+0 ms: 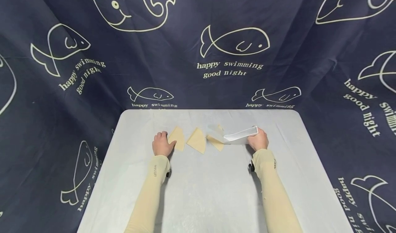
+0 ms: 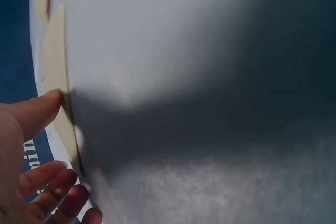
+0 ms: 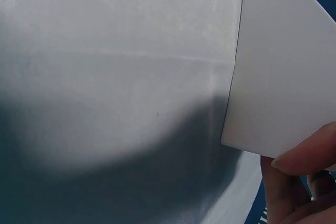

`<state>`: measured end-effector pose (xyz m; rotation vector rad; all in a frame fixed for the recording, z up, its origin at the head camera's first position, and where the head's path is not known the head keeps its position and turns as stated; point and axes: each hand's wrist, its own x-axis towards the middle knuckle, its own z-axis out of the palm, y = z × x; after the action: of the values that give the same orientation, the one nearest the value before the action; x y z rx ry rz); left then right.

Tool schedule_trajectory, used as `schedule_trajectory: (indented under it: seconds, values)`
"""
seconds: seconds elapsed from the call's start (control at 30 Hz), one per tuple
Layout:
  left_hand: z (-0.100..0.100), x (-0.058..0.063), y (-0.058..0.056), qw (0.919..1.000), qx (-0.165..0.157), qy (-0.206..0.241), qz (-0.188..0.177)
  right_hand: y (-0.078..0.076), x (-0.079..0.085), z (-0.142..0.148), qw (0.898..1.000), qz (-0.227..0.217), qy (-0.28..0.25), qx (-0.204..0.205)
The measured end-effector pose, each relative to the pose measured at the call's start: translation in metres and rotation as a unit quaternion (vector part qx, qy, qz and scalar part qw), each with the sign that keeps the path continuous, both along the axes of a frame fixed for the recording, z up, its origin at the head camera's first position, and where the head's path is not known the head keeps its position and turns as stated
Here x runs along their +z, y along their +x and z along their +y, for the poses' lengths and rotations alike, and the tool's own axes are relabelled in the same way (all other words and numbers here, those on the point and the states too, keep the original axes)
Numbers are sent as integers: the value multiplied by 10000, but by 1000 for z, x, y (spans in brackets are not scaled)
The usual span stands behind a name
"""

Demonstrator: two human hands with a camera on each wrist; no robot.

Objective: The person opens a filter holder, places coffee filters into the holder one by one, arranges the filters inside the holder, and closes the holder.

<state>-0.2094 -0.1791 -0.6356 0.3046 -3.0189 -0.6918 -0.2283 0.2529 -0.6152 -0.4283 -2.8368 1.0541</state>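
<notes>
With 12 o'clock pointing away from the person, the left hand lies at the 9 o'clock side of the left wedge, a beige piece; its thumb touches the wedge, its other fingers are loosely bent and spread, and it does not grasp the piece. The right hand grips the 3 o'clock end of a white scoop, thumb on one side and fingers on the other. The scoop runs toward 9 o'clock, and its pale flat front part covers some of the right wedge, whose beige shows at 12 and 6 o'clock of that part. The middle wedge lies between the other two, apart from both hands. All three lie in a row toward the 12 o'clock edge of a white table. Cream sleeves cover both forearms, entering from about 7 and 5 o'clock. A dark blue curtain with fish drawings hangs beyond the 12 o'clock edge.
</notes>
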Motion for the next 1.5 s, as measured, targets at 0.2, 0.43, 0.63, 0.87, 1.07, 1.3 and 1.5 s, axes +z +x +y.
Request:
schedule_trajectory:
  seconds: [0.2, 0.43, 0.63, 0.87, 1.07, 1.3, 1.5]
  values:
    - [1, 0, -1, 10000, 82, 55, 0, -4, -1, -1, 10000, 28, -12, 64]
    - [3, -1, 0, 9991, 85, 367, 179, -2, -1, -1, 10000, 12, -59, 45]
    - [2, -4, 4, 9952, -214, 875, 374, 2, -3, 2, 9999, -37, -105, -10]
    - [-3, -2, 8, 9913, -232, 1211, 452, 1, -4, 0, 9999, -1, -96, 106]
    - [-9, 2, 8, 9814, -385, 1818, 477, 0, -4, 0, 9999, 75, -121, 50]
    - [-10, 27, 6, 9638, -352, 2590, 534, 0, -5, -2, 9998, 74, -146, 88]
    - [4, 58, -1, 9516, -319, 2984, 661, 1, -1, 0, 9999, 101, -68, 55]
